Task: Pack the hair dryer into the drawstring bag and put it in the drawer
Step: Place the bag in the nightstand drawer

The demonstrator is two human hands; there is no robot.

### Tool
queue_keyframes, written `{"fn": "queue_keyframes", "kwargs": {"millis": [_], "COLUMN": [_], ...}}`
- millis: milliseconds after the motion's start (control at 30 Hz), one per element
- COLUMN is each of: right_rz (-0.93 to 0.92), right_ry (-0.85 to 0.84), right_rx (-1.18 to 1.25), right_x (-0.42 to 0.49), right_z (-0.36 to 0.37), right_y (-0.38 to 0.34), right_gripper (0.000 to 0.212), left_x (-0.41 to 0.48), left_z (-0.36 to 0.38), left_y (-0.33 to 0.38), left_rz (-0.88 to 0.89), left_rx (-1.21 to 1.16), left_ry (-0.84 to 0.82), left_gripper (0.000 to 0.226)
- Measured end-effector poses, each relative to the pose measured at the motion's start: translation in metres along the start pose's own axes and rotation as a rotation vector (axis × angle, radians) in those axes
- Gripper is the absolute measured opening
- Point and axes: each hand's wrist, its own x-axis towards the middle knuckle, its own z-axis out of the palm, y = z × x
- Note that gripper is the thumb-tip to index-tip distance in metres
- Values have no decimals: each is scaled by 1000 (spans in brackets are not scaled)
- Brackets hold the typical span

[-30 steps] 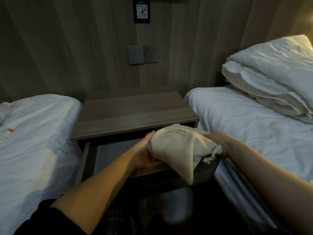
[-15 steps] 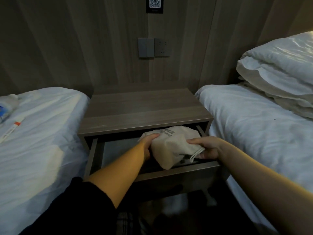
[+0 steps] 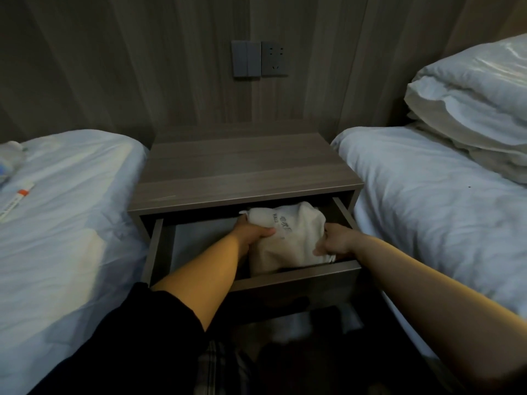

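The placing step was in hand: the drawstring bag [image 3: 288, 238], bulging and printed HAIR, sat inside the open drawer [image 3: 293, 276] toward its right side, with the dryer itself hidden by the cloth. The left hand [image 3: 251, 233] gripped the bag's upper left with its fingers [image 3: 266, 231] curled round the cloth, and the right hand [image 3: 335, 242] pinched the gathered mouth end just behind the drawer's front panel. The next move likely called for both hands to let go, lift clear of the drawer, and then push its front shut.
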Motion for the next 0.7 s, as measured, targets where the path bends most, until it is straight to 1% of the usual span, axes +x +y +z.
{"fn": "queue_keyframes", "kwargs": {"millis": [33, 67, 167, 200, 233, 267, 333, 367, 433, 500, 533, 600, 700], "right_rz": [-4, -9, -45, -91, -158, -240, -377, -417, -440, -414, -409, -416, -415], "right_ry": [34, 75, 244, 290, 329, 358, 346, 293, 133, 33, 35, 123, 257], "right_rx": [-27, -63, -197, -209, -203, -185, -141, -142, -179, -244, -300, -387, -393], "right_x": [-2, -4, -14, -19, -26, -34, -55, -66, -85, -95, -97, -97, -92], "right_z": [0, 0, -6, -8, -10, -11, -15, -18, -24, -24, -23, -17, -10], "right_y": [0, -1, 0, 2, 4, 7, 11, 14, 18, 23, 24, 27, 30], "right_gripper": [63, 59, 44, 41, 37, 33, 18, 10, 8, 12, 18, 20, 18], "left_x": [0, -3, -24, -36, -49, -64, -93, -106, -125, -135, -138, -139, -137], "left_z": [0, 1, 9, 13, 18, 22, 27, 28, 31, 37, 40, 47, 51], "left_y": [1, 5, 21, 27, 32, 37, 42, 44, 44, 37, 33, 25, 22], "left_rz": [40, 74, 125, 200, 302, 402, 519, 537, 544, 598, 646, 725, 743], "left_rx": [88, 233, 865, 984, 1026, 1028, 1062, 1120, 1280, 1465, 1539, 1590, 1559], "left_ry": [42, 86, 174, 162, 112, 16, -233, -341, -463, -455, -415, -330, -244], "left_gripper": [87, 84, 74, 67, 58, 48, 35, 35, 38, 34, 29, 25, 27]}}
